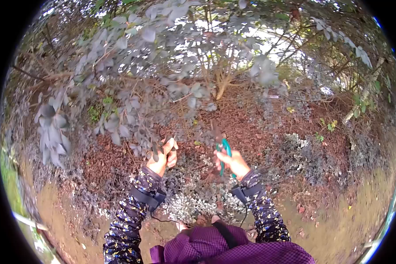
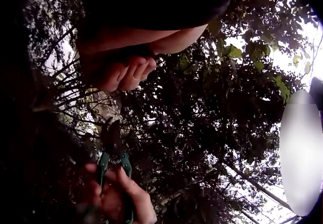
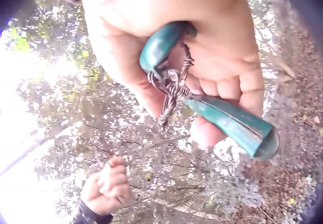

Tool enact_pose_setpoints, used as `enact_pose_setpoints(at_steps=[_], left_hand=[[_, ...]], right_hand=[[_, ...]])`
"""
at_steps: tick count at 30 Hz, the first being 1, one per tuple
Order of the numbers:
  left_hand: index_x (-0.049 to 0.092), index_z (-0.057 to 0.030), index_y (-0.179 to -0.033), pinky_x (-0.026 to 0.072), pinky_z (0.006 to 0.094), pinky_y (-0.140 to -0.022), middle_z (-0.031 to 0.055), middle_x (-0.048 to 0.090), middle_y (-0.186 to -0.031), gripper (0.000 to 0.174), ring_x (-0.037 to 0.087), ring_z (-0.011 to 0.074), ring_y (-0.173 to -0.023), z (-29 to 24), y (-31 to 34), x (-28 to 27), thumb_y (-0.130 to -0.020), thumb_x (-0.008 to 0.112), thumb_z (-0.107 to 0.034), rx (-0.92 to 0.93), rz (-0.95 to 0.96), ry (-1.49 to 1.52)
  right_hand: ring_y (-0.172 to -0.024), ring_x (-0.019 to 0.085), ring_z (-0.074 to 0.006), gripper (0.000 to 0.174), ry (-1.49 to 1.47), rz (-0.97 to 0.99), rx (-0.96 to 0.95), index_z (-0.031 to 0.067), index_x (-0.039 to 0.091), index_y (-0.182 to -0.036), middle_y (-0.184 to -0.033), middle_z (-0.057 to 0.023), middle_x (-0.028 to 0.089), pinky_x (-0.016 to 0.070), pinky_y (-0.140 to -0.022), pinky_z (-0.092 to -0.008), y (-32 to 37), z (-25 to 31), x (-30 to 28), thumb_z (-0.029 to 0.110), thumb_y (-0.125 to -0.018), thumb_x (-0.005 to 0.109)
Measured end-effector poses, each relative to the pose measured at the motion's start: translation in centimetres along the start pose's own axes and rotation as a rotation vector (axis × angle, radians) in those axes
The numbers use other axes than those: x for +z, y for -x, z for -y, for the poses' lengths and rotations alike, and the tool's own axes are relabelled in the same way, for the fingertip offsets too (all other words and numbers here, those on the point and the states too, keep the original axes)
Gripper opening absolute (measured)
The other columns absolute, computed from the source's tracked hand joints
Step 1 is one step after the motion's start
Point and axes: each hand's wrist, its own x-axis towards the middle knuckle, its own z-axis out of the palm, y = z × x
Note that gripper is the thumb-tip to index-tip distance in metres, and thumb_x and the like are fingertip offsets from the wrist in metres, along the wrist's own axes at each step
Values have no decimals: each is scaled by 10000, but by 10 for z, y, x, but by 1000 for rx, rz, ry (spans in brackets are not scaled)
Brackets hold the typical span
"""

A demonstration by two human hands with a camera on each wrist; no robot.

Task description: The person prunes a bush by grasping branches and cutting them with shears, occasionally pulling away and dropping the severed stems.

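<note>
My right hand (image 1: pixel 236 163) grips a pair of pruning shears (image 1: pixel 225 147) with teal handles, its dark blades pointing forward. In the right wrist view the teal handles (image 3: pixel 234 125) stand spread apart against the palm, with a coiled metal spring between them. The blades (image 2: pixel 112 133) show slightly parted in the left wrist view. To the left, at about the same height, my left hand (image 1: pixel 162 159) has its fingers curled on a leafy twig (image 1: pixel 155 152); dark leaves overlap the thumb side, and most of the stem is hidden.
Drooping leafy branches (image 1: pixel 114 119) hang ahead and to the left. A shrub trunk (image 1: pixel 222 88) rises behind brown leaf litter (image 1: pixel 259 121). Pale low foliage (image 1: pixel 189 200) lies below my hands, with bare soil (image 1: pixel 330 220) at right.
</note>
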Motion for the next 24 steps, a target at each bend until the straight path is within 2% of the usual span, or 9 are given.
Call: enact_pose_setpoints(at_steps=[4, 5, 13, 18, 24], left_hand=[[467, -60, -816, 241, 255, -417, -17, 321, -500, 315, 311, 96, -427, -7, 23, -30, -934, 476, -352, -6, -106, 18], [465, -61, -818, 242, 253, -413, -15, 322, -498, 316, 307, 96, -424, -6, 26, -36, -935, 472, -354, 39, -102, 14], [491, -57, -819, 237, 243, -401, -21, 325, -508, 273, 304, 86, -417, -16, 41, -46, -932, 491, -306, 14, -164, 19], [499, -58, -804, 214, 245, -380, -21, 328, -480, 281, 272, 79, -390, -18, 44, -49, -928, 502, -310, 9, -174, 24], [504, -48, -815, 210, 246, -384, -25, 313, -471, 271, 262, 76, -387, -10, 45, -55, -940, 479, -288, -45, -142, 9]], right_hand=[[-658, 574, -117, 285, -28, 154, -63, 8, 568, -1028, -756, -28, 583, 468, -619, -261, -2, 35, 31, 243, -872, 602], [-671, 573, -118, 301, -25, 208, -83, 2, 559, -1056, -763, -28, 581, 467, -631, -261, -2, 38, 37, 239, -875, 598], [-704, 572, -132, 352, 62, 427, -79, -28, 520, -1140, -795, -37, 590, 469, -659, -274, -7, 19, 77, 217, -891, 556], [-700, 568, -123, 348, 91, 434, -28, -27, 528, -1117, -784, -33, 586, 463, -666, -268, -9, 12, 86, 228, -885, 574], [-675, 548, -106, 388, 191, 407, -100, -24, 528, -1112, -778, -18, 562, 457, -649, -257, -9, 51, 107, 260, -862, 613]])
